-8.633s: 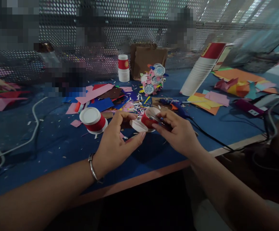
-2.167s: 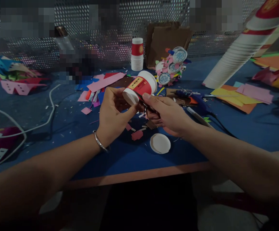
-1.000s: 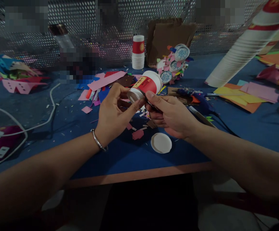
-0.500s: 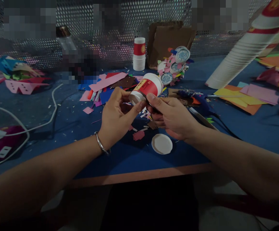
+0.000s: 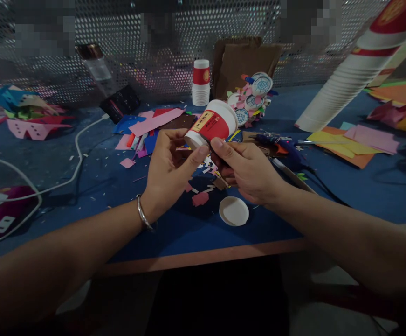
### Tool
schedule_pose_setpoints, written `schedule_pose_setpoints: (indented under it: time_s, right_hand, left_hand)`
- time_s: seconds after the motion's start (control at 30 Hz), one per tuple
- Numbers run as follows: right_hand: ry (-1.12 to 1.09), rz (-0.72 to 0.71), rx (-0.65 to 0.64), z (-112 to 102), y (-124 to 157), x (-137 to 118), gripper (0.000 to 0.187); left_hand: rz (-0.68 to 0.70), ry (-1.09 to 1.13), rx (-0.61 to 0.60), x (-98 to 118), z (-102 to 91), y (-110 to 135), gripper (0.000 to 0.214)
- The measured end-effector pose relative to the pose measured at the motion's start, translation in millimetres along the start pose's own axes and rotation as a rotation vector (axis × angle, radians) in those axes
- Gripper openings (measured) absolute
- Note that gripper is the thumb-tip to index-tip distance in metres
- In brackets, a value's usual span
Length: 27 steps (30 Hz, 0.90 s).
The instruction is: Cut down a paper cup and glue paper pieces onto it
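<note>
My left hand (image 5: 169, 170) is closed around the base end of a red and white paper cup (image 5: 214, 126), with the thumb near its lower edge. The cup lies tilted in the air, its wide end up and to the right. Just beside the cup's lower side, my right hand (image 5: 246, 168) is closed on a small dark tool (image 5: 217, 158), mostly hidden by the fingers. On the table below the hands lies a round white paper disc (image 5: 234, 211) with a raised rim. Paper scraps (image 5: 200, 199) are scattered under the cup.
Behind the cup stand a stack of cups (image 5: 201, 84), cardboard (image 5: 246, 70) and a decorated paper craft (image 5: 253, 100). A glue gun (image 5: 290, 154) lies right, near a tall leaning cup stack (image 5: 342, 84). Coloured paper (image 5: 349, 144) and a white cable (image 5: 79, 154) flank the work area.
The cup has turned slightly in my left hand and its wide end sits a little higher. The dark strip seen against the cup's side no longer shows. Both hands keep their hold.
</note>
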State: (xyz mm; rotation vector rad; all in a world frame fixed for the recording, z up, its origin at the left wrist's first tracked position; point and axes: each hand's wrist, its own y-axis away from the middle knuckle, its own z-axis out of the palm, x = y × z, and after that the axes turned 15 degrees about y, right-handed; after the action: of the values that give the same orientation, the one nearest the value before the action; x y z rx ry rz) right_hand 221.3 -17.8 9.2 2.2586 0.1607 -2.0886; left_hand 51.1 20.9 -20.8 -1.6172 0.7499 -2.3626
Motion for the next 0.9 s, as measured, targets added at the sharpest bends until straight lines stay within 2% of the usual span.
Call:
schedule_pose_setpoints:
  time_s: [0.1,0.2,0.43,0.77,0.9]
  right_hand:
    - [0.007,0.011,-0.012,0.2,-1.3,3.1,0.068]
    - [0.017,0.012,-0.022,-0.2,-2.0,5.6,0.068]
    - [0.044,-0.047,-0.027,-1.1,-1.2,6.8,0.069]
    - [0.13,-0.096,-0.011,-2.8,-2.6,12.1,0.072]
    - [0.132,-0.067,-0.015,-1.5,-4.8,15.4,0.074]
  left_hand:
    - [-0.204,0.131,0.052,-2.6,-3.8,-1.2,0.046]
    - [-0.269,0.177,0.063,-1.6,-4.5,-1.4,0.04]
    - [-0.087,0.07,0.056,5.2,2.4,3.8,0.043]
    - [0.131,-0.247,-0.078,5.9,-4.7,2.4,0.052]
    - [0.144,-0.28,-0.123,3.9,-6.3,1.7,0.059]
